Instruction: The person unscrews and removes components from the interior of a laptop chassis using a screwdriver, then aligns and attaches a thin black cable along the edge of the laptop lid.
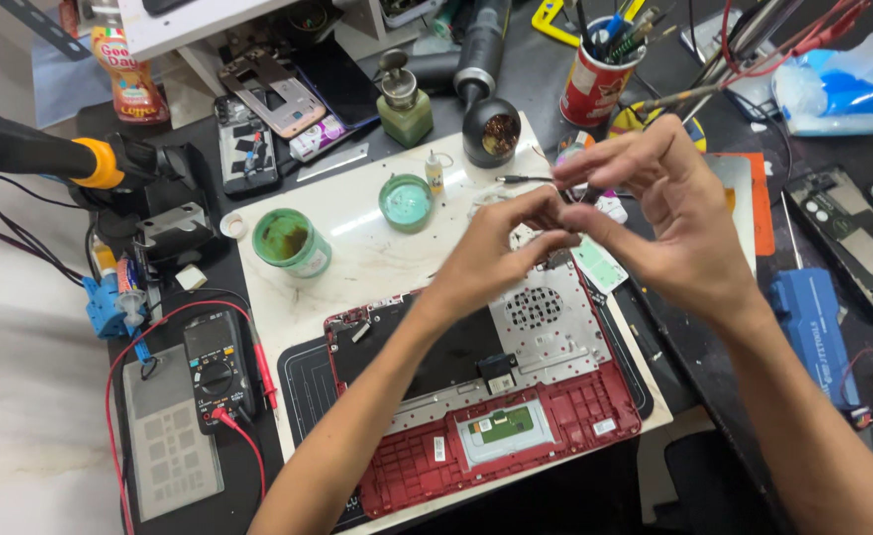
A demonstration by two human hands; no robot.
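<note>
An opened red laptop base point(516, 446) lies on a white work mat point(357, 248), its metal plate and touchpad board showing. Above its far right corner my left hand point(496, 253) and my right hand point(669, 213) meet, fingertips pinched together on something very small and thin, perhaps a wire; I cannot make out what it is. The other fingers of my right hand are spread.
A green round tin point(291, 241) and a smaller teal jar point(406, 202) stand on the mat. A black multimeter point(218, 369) with red leads lies left. A red cup of tools point(595, 79), a brass-wool tip cleaner point(491, 132) and a blue box point(813, 327) crowd the back and right.
</note>
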